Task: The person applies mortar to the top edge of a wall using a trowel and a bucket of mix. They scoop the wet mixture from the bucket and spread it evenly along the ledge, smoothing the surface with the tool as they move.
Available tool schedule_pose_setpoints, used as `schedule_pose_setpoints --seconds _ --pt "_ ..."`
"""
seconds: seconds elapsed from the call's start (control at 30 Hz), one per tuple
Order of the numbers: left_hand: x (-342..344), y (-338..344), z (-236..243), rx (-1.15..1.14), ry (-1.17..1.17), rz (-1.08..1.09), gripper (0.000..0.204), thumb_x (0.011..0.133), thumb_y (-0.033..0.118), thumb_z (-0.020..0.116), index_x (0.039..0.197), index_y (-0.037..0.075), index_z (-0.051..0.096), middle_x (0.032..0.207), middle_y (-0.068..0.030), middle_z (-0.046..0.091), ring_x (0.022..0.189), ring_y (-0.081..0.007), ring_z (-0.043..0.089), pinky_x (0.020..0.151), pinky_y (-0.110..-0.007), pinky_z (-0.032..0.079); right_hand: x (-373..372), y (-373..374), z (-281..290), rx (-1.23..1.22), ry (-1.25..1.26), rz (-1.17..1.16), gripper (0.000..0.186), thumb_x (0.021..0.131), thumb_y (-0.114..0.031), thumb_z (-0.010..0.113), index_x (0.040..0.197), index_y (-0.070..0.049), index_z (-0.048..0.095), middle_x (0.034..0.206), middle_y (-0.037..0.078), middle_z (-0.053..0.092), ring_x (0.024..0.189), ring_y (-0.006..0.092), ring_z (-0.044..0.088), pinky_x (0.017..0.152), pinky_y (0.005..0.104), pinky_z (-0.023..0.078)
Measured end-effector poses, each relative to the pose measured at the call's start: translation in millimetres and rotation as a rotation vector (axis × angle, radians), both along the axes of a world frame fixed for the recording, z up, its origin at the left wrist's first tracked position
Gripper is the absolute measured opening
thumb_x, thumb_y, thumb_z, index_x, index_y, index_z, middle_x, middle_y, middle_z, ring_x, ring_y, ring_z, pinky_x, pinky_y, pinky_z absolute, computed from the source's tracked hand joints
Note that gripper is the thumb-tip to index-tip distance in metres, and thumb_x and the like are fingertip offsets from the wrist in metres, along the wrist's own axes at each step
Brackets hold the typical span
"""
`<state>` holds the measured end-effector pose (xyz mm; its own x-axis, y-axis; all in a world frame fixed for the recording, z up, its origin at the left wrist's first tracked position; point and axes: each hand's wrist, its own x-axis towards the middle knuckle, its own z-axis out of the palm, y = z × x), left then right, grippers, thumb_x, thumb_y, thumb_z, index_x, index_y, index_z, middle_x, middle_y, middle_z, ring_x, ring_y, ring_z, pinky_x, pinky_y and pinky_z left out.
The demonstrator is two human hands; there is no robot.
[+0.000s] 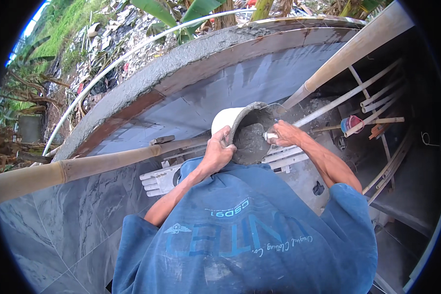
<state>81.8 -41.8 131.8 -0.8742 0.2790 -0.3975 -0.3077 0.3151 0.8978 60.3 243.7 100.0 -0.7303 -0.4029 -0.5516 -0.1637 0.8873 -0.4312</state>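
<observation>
A white bucket [225, 118] tilts toward me in front of my chest, its inside coated with wet grey mortar [250, 156]. My left hand [217, 152] is closed on the bucket's near left rim, thumb over the edge. On the other side, my right hand [285, 134] grips the handle of a trowel [253, 136]. The trowel's blade is inside the bucket and smeared with mortar, so its outline blends into the mix. A thin wire bail [278, 105] stands out from the bucket's far right side.
A curved wall [147, 73] topped with rough mortar runs across the far side. Bamboo poles [103, 165] [350, 51] cross at left and right. Below lie white pipes [158, 182] and a small pink-and-blue pail [352, 124]. Grey marbled tiles [49, 230] cover the lower left.
</observation>
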Motion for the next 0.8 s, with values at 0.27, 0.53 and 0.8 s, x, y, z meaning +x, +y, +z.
schedule_pose_setpoints --seconds 0.27,0.53,0.8 --pt "0 -1 16 -0.053 0.136 -0.037 0.029 0.074 -0.004 0.063 0.094 0.003 0.043 0.078 -0.0145 0.047 0.064 -0.0172 0.046 0.066 -0.030 0.043 14 -1 -14 -0.287 -0.056 -0.183 0.028 0.084 -0.026 0.065 0.096 -0.002 0.072 0.076 0.028 0.066 0.074 0.0431 0.064 0.075 0.0485 0.049" --pt "-8 -4 12 -0.079 0.021 0.070 0.029 0.074 -0.002 0.065 0.095 0.003 0.045 0.098 -0.0168 0.052 0.098 -0.0266 0.053 0.084 -0.033 0.043 2 -30 10 -0.384 -0.167 -0.131 0.031 0.085 -0.028 0.067 0.079 0.003 0.065 0.058 0.008 0.055 0.057 0.0157 0.048 0.055 0.0352 0.038" --pt "-26 -11 -29 0.184 0.019 0.227 0.031 0.070 -0.004 0.065 0.089 0.004 0.043 0.084 -0.0062 0.049 0.084 -0.0168 0.047 0.075 -0.030 0.043 -20 -15 19 -0.549 -0.473 -0.345 0.026 0.089 -0.028 0.066 0.079 -0.004 0.067 0.055 0.000 0.050 0.045 0.0065 0.046 0.039 0.0243 0.034"
